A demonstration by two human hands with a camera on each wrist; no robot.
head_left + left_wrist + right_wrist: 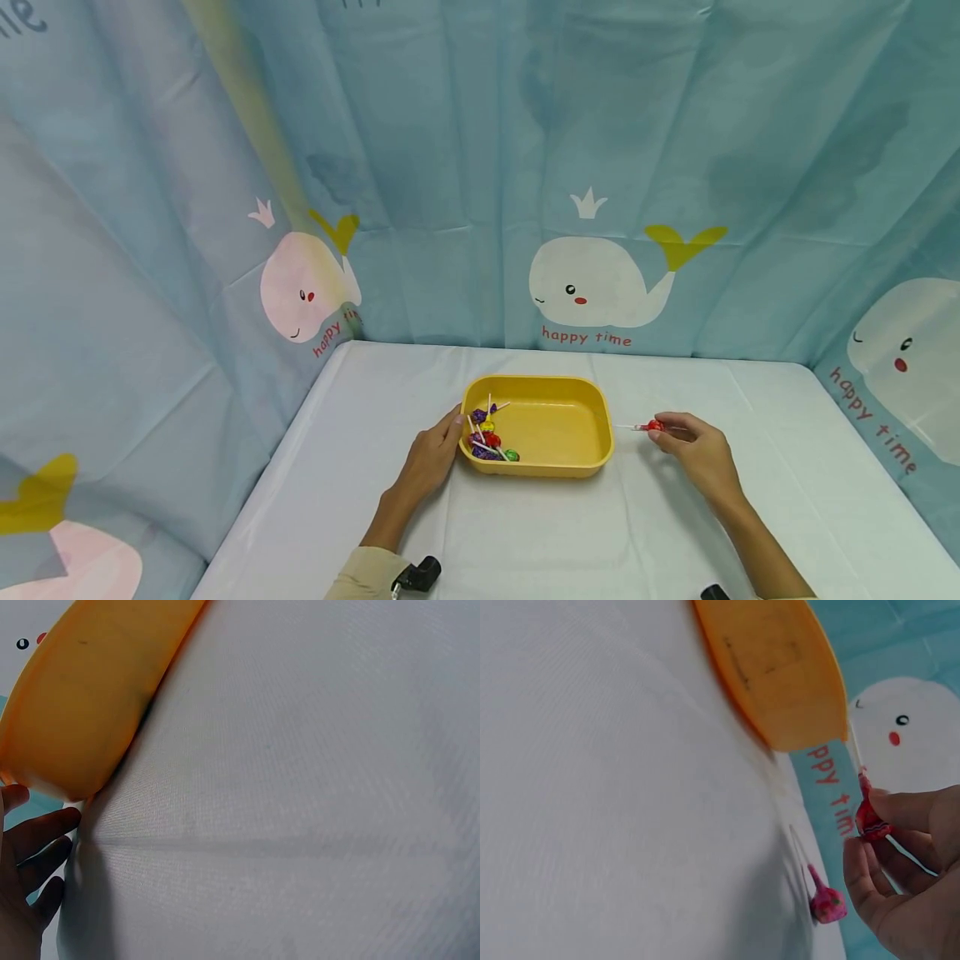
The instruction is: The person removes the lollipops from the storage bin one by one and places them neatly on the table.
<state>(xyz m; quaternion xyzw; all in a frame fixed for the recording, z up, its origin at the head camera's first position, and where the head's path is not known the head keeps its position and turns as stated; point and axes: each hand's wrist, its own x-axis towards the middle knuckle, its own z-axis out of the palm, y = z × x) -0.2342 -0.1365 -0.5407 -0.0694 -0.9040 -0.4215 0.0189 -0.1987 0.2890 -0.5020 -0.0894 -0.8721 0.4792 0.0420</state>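
A yellow tray (558, 468) stands on the white table, with several lollipops (487, 440) in wrappers heaped at its left end. My left hand (430, 458) rests against the tray's left side; its fingers (49, 829) look fairly straight in the left wrist view. Right of the tray, my right hand (699, 457) pinches a red-wrapped lollipop (870, 819) between thumb and fingers, the stick pointing toward the tray. Below that hand in the right wrist view, a pink-wrapped lollipop (828, 904) lies on the table.
The white-covered table (540, 542) reaches back to a light blue curtain (480, 167) printed with whales. More curtain hangs along the left and right sides. Black wrist devices (423, 573) show near the bottom edge of the head view.
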